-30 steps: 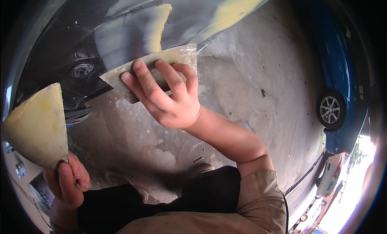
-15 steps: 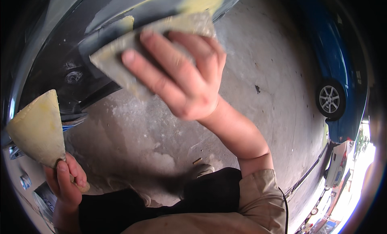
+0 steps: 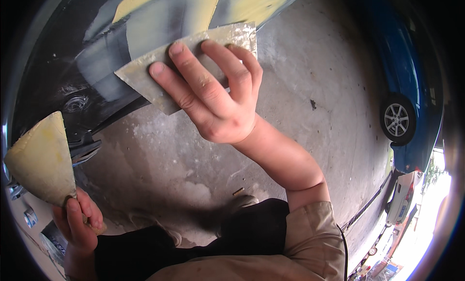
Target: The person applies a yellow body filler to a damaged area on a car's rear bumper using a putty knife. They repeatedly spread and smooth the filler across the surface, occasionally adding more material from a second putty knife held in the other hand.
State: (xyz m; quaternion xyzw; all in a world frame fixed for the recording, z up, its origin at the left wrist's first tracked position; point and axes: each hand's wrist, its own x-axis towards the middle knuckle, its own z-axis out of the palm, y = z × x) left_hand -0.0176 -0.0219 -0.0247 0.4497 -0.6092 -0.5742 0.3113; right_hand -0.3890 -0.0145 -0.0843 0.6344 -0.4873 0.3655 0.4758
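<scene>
A thin, grey, four-cornered flat spreader (image 3: 193, 41) slants across the lower edge of a black, curved car body panel (image 3: 109, 51), right end higher, pale flecks crusting that corner; from here I can't tell whether they touch. The panel carries grey patches and smooth, pale-yellow filler (image 3: 197, 14) along its upper part. Near its lower left, a yellow-smeared, fan-shaped scraper (image 3: 42, 160) stands blade up, crusted along its broad edge.
</scene>
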